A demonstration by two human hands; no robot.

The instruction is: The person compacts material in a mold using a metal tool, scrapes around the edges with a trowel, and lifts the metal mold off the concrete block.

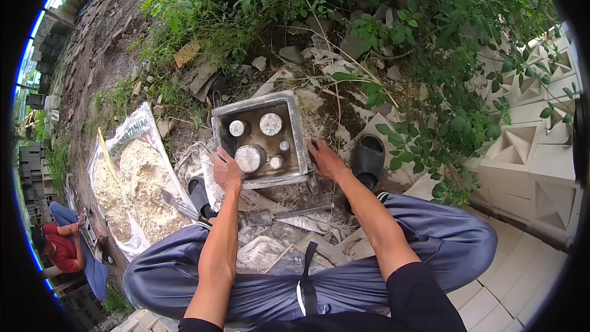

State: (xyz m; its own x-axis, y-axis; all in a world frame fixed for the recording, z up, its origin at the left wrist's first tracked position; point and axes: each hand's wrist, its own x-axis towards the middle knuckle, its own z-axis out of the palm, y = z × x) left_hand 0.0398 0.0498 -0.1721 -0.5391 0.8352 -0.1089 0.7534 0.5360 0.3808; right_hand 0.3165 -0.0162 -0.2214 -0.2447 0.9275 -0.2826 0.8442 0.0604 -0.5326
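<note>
Between my feet stands a square, open-topped mould box (297, 129) with grey, dusty walls. Inside it rise several round pegs of different sizes, among them a large cylinder (250, 158) near the front left and another cylinder (270, 124) at the back. My left hand (226, 171) grips the box at its left wall, close to the near left corner, with the fingers by the rim. On the opposite side, my right hand (327, 158) holds the right outer wall near the front corner; its fingertips are partly hidden against the wall.
At left lies an opened sack (139, 178) of pale sandy powder. A person in a red shirt (61, 249) sits farther left. Leafy plants (393, 31) and rubble border the far side. Patterned pale blocks (522, 147) are stacked at right. Black sandals (369, 155) flank the box.
</note>
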